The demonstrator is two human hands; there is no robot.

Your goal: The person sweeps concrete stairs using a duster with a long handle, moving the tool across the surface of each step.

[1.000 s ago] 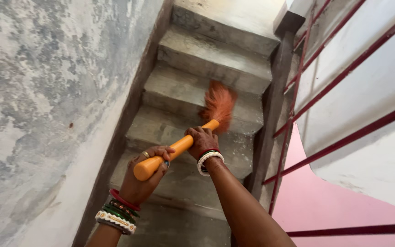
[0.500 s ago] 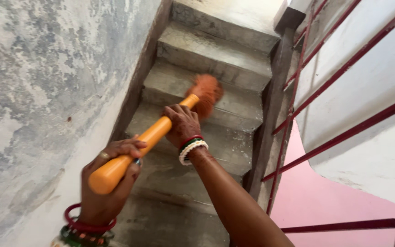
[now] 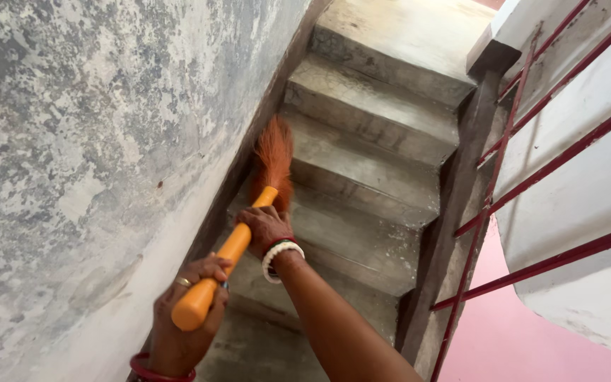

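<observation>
Head view: both my hands, left grip [image 3: 189, 315] and right grip [image 3: 264, 228], clamp the orange broom [image 3: 231, 251], bristles sweeping the stair [image 3: 362, 177] corner; next stroke needs a pull down-step.

I am on an indoor staircase of a plain building, most likely a home. Bare concrete steps [image 3: 362, 177] climb ahead of me, grey, rough and stained, with no tile or carpet on them. On my left rises a plastered wall [image 3: 86, 141], mottled grey and white where the coat has worn and peeled. On my right runs a railing [image 3: 525, 184] of thin dark red metal bars, and behind it I see the white underside of the next flight [image 3: 588, 141] and a pink painted wall [image 3: 510, 332] below. Daylight falls on the upper steps.
</observation>
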